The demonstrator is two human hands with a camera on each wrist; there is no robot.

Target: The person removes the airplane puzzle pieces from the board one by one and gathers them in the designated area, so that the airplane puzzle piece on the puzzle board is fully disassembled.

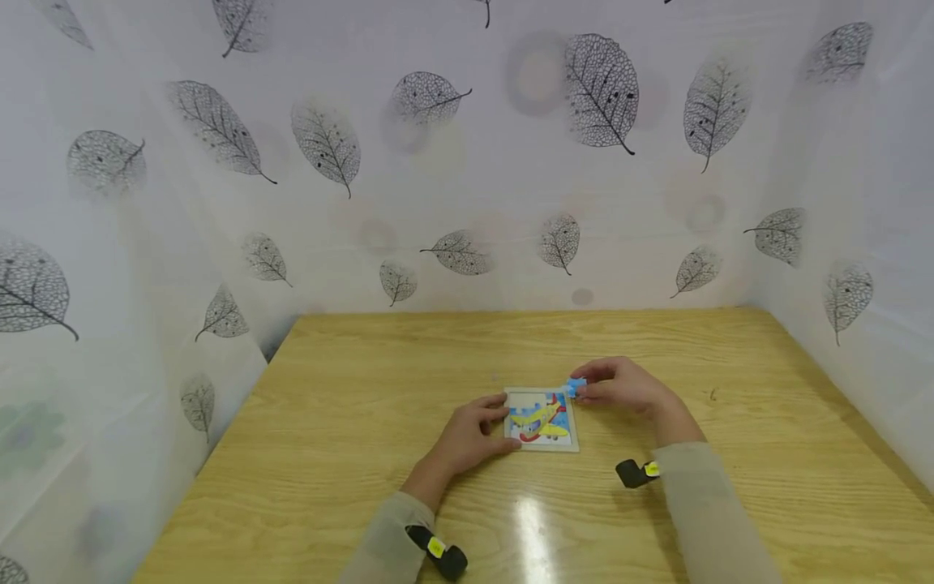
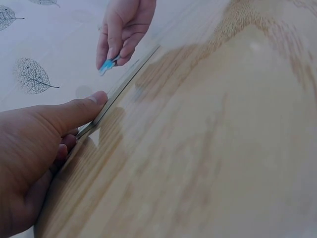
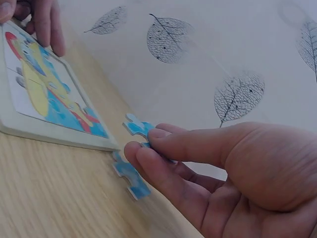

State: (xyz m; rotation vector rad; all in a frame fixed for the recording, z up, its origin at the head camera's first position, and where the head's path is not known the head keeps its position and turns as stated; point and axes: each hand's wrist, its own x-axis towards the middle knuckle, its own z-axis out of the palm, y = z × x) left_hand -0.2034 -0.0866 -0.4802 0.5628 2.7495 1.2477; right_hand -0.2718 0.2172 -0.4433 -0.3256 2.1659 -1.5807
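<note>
A square jigsaw puzzle (image 1: pixel 543 448) with a yellow airplane picture lies in its pale frame on the table; the upper left of the picture is bare. My left hand (image 1: pixel 467 438) holds the frame's left side, thumb at the lower corner and fingers by the upper one. Past the upper right corner, my right hand (image 1: pixel 623 385) pinches a blue puzzle piece (image 3: pixel 138 126) between thumb and fingertips, partly covering it. Below that piece, in the right wrist view, a second blue puzzle piece (image 3: pixel 131 176) appears to lie beside the frame's corner.
The wooden table (image 1: pixel 350 389) reaches back to a pale curtain (image 1: pixel 496 178) with a leaf print, which also hangs at both sides. Black wrist cameras are strapped over both sleeves (image 1: pixel 708 495).
</note>
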